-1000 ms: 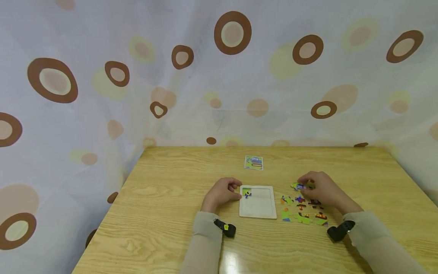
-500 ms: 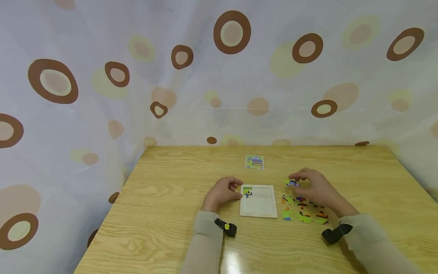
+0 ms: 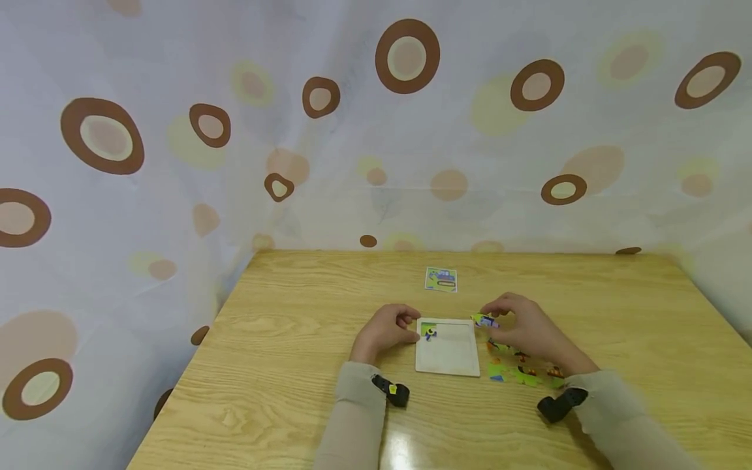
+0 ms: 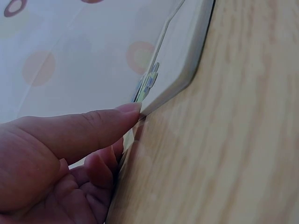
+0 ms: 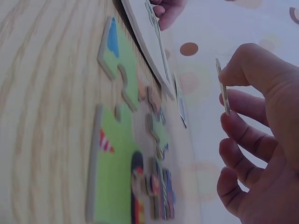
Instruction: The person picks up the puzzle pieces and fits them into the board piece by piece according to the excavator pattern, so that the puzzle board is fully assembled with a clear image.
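A pale square puzzle tray (image 3: 448, 365) lies on the table, with one puzzle piece (image 3: 429, 331) in its upper left corner. My left hand (image 3: 384, 331) holds the tray's left edge, thumb tip against the rim in the left wrist view; the other fingers are partly hidden. My right hand (image 3: 525, 328) pinches a green and purple puzzle piece (image 3: 485, 320) between thumb and fingers, by the tray's upper right corner. In the right wrist view this held piece (image 5: 223, 88) appears edge-on, raised off the table. Loose puzzle pieces (image 3: 527, 375) lie below the right hand, some hidden by it.
A small picture card (image 3: 440, 279) showing a blue vehicle lies behind the tray. The wooden table (image 3: 282, 339) reaches back to a white sheet (image 3: 335, 215) patterned with brown rings. Each wrist wears a black camera.
My right hand has lifted the green and purple puzzle piece from the group and carried it left to the tray's upper right corner. The left hand stays at the tray's edge.
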Demonstrator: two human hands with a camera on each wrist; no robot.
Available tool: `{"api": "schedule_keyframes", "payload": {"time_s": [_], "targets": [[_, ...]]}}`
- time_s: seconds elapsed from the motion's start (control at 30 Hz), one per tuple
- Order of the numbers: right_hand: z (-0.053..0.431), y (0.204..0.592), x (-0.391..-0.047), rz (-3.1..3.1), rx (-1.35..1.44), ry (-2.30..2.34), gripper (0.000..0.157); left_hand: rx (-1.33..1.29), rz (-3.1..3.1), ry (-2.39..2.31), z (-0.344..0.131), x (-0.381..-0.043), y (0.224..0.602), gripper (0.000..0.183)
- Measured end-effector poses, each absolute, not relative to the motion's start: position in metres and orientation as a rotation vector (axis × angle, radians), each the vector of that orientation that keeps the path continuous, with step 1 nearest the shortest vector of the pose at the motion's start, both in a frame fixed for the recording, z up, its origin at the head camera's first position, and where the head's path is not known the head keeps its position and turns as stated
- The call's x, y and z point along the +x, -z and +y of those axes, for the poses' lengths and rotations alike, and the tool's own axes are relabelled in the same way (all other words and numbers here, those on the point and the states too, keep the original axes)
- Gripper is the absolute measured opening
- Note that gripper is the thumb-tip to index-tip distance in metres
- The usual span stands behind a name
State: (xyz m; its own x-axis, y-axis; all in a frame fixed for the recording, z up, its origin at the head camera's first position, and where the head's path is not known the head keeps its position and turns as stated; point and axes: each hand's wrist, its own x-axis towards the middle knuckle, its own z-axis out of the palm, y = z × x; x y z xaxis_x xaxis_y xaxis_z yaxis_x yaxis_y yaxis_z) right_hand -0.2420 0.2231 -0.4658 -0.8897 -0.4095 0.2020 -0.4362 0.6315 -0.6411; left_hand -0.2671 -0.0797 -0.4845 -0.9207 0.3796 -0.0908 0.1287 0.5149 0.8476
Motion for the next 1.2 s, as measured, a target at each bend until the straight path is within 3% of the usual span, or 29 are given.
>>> {"api": "schedule_keyframes", "payload": {"time_s": [0.37, 0.7, 1.2], "targets": [[0.198, 0.466, -0.251, -2.837, 0.775, -1.105, 0.03, 0.426, 2.484, -1.377, -0.079, -0.267, 0.483, 0.033], [0.178, 0.469, -0.253, -2.915, 0.705, -1.165, 0.02, 0.424, 2.475, -1.381, -0.078, -0.266, 0.481, 0.033], [0.165, 0.481, -0.259, -2.912, 0.824, -1.033, 0.021, 0.436, 2.483, -1.376, -0.079, -0.267, 0.483, 0.032]]}}
